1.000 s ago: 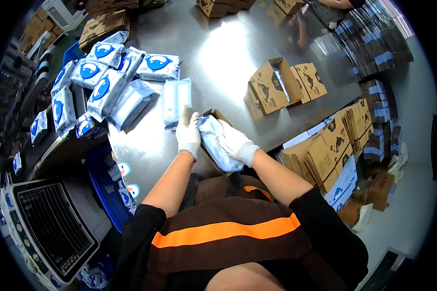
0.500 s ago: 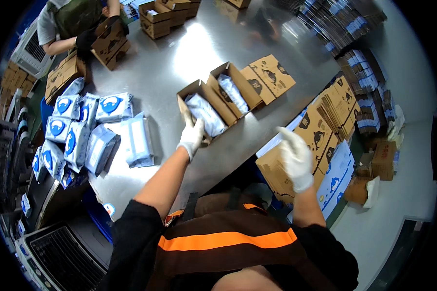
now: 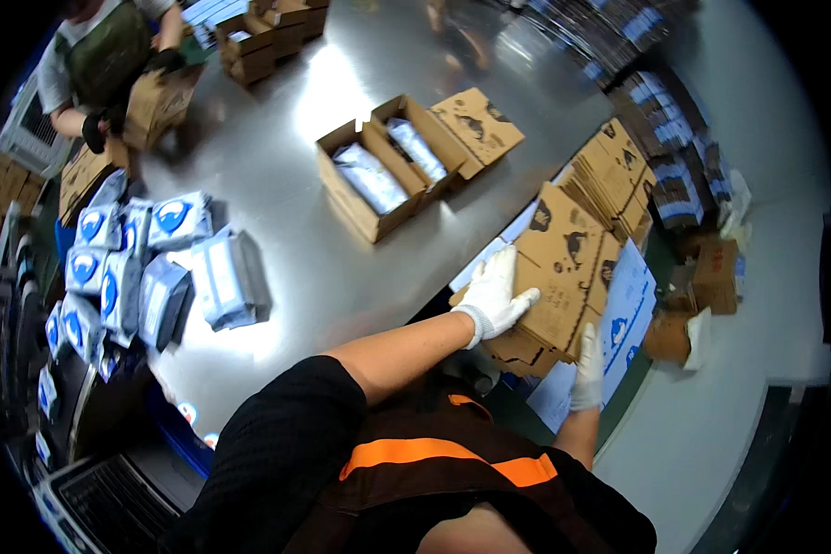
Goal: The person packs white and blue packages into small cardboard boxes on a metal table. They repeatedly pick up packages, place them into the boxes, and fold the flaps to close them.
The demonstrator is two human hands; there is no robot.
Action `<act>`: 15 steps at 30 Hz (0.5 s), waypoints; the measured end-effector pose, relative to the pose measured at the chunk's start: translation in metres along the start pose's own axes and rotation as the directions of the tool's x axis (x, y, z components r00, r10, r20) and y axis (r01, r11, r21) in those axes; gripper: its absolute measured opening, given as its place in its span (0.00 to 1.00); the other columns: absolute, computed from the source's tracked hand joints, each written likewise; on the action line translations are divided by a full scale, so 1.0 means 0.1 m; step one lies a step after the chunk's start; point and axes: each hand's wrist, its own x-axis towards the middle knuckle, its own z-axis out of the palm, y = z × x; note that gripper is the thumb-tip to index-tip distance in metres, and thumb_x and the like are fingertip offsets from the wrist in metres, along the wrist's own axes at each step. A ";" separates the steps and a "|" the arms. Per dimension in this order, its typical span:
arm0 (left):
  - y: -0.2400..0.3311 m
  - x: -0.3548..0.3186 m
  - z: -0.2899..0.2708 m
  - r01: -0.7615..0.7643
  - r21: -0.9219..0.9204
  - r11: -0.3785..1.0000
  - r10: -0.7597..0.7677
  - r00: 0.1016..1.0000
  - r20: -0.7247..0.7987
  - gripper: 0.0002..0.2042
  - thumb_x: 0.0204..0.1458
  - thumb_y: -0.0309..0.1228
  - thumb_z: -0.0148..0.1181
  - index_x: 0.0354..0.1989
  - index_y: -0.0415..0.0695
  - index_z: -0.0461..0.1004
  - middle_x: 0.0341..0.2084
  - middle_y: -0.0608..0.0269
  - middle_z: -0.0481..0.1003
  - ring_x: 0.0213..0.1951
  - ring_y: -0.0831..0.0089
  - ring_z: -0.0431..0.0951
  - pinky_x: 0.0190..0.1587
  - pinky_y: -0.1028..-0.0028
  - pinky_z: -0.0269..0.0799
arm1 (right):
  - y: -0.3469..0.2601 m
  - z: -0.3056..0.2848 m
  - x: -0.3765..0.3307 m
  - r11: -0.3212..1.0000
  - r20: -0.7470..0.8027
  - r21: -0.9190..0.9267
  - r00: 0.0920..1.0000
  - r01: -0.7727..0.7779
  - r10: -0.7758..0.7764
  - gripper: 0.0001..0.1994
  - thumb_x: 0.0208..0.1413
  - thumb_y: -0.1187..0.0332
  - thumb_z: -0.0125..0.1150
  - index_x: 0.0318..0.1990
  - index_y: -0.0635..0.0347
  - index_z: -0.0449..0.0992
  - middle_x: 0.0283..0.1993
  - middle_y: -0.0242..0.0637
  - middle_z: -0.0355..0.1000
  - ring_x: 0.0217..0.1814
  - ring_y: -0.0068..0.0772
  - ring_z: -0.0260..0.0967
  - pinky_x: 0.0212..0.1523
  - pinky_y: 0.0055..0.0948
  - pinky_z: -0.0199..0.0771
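Observation:
My left hand (image 3: 495, 297), in a white glove, lies with fingers stretched and thumb apart against the left side of a flat brown carton (image 3: 563, 258). This carton rests on top of a stack of flattened cartons. My right hand (image 3: 589, 371), also gloved, is at the carton's near right edge, its fingers straight. On the metal table two open boxes stand side by side. The left box (image 3: 348, 205) and the right box (image 3: 446, 148) each hold a silvery-white pouch, the left pouch (image 3: 369, 177) and the right pouch (image 3: 417, 150).
Blue-and-white packets (image 3: 171, 217) are heaped on the table's left, beside a pale packet (image 3: 223, 282). A co-worker (image 3: 111, 55) holds a brown box (image 3: 157, 106) at the far left. White-and-blue printed sheets (image 3: 630, 305) lie right of the cartons. Bundled flat cardboard (image 3: 660, 120) is stacked behind.
My left hand has left the left box and moved right to the flat cartons. My right hand has drawn nearer, to the carton's edge. The view has shifted right.

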 end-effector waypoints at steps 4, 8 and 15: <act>-0.15 -0.52 -0.53 0.109 -0.644 0.757 -0.112 0.993 0.038 0.44 0.61 0.50 0.60 0.75 0.33 0.48 0.73 0.37 0.55 0.76 0.49 0.52 0.76 0.60 0.48 | -1.30 -0.31 -0.40 0.763 0.181 0.646 0.976 -0.028 -0.117 0.32 0.66 0.63 0.63 0.70 0.75 0.61 0.67 0.57 0.69 0.66 0.48 0.70 0.65 0.37 0.69; -0.71 -1.55 -1.54 0.052 -0.417 0.907 -0.347 0.652 -0.674 0.50 0.57 0.48 0.66 0.79 0.41 0.40 0.75 0.41 0.51 0.75 0.50 0.53 0.75 0.58 0.50 | -1.89 0.09 -0.66 0.851 0.473 0.228 0.710 0.472 -0.521 0.18 0.62 0.71 0.65 0.58 0.64 0.77 0.49 0.50 0.79 0.51 0.38 0.80 0.55 0.35 0.78; -1.31 -3.44 -1.89 0.147 -0.766 0.626 -0.700 0.539 -0.469 0.19 0.60 0.38 0.66 0.52 0.36 0.79 0.44 0.61 0.81 0.47 0.75 0.78 0.55 0.74 0.72 | -2.37 2.10 -0.99 0.740 0.601 0.659 0.497 0.135 -0.626 0.31 0.53 0.79 0.70 0.67 0.61 0.69 0.64 0.42 0.73 0.70 0.37 0.67 0.65 0.33 0.69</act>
